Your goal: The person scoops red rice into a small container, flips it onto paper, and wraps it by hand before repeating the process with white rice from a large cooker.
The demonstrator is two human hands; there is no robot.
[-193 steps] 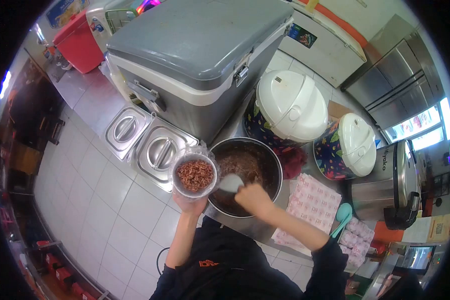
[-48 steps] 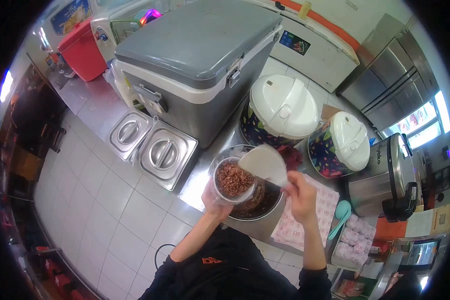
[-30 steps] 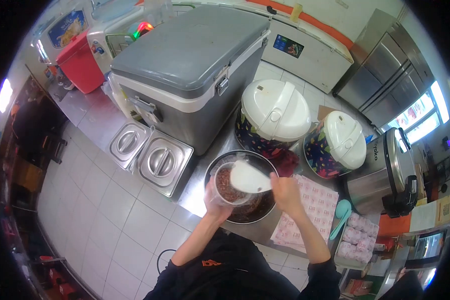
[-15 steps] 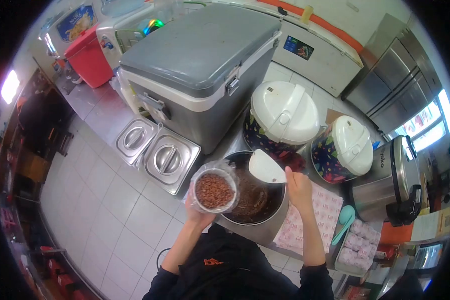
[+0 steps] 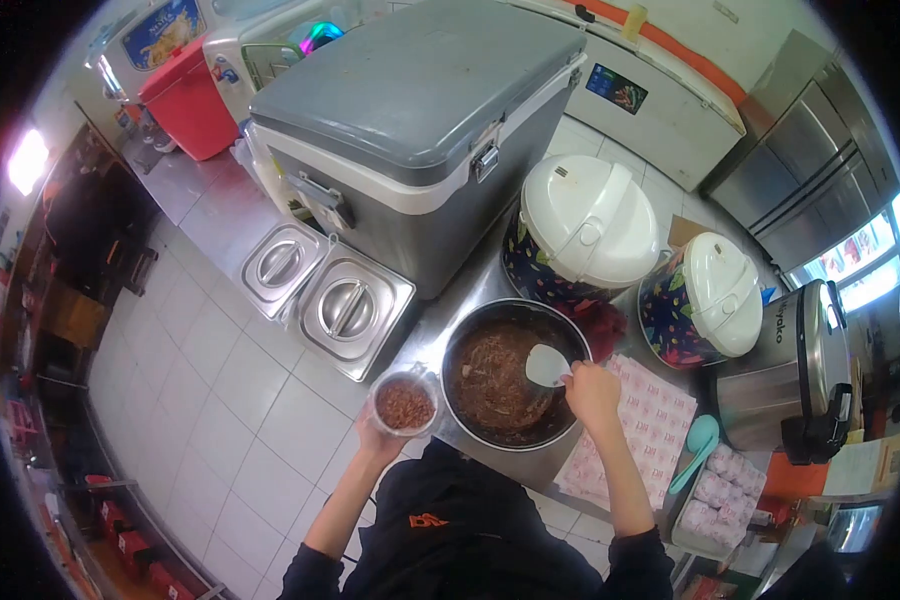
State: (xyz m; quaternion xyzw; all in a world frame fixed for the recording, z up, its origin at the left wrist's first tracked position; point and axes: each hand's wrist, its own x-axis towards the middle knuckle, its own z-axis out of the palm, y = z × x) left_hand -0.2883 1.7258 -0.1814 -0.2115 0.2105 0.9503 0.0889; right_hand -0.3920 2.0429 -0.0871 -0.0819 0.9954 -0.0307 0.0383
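Note:
My left hand [image 5: 378, 438] is closed around a clear round container [image 5: 404, 403] filled with reddish-brown crumbly food, left of the pot. In my right hand [image 5: 592, 390] is a white scraper [image 5: 547, 366], gripped at its right end. The scraper is over the right part of a large round pot [image 5: 450, 400], its lower edge close to the brown food [image 5: 495, 372] that covers the bottom. Whether it touches the food cannot be told. A stack of printed paper sheets [image 5: 652, 415] is partly under my right forearm.
Two lidded steel pans [image 5: 348, 310] and a grey cooler [image 5: 410, 90] stand beyond on the left. Two white-lidded patterned pots [image 5: 592, 225] and a steel cooker [image 5: 770, 370] stand at the right. A turquoise spoon [image 5: 701, 436] lies near a tray of wrapped items [image 5: 715, 497].
The scraper has moved down and right, lower into the pot. My left hand with the container has moved slightly down and left, away from the pot's opening.

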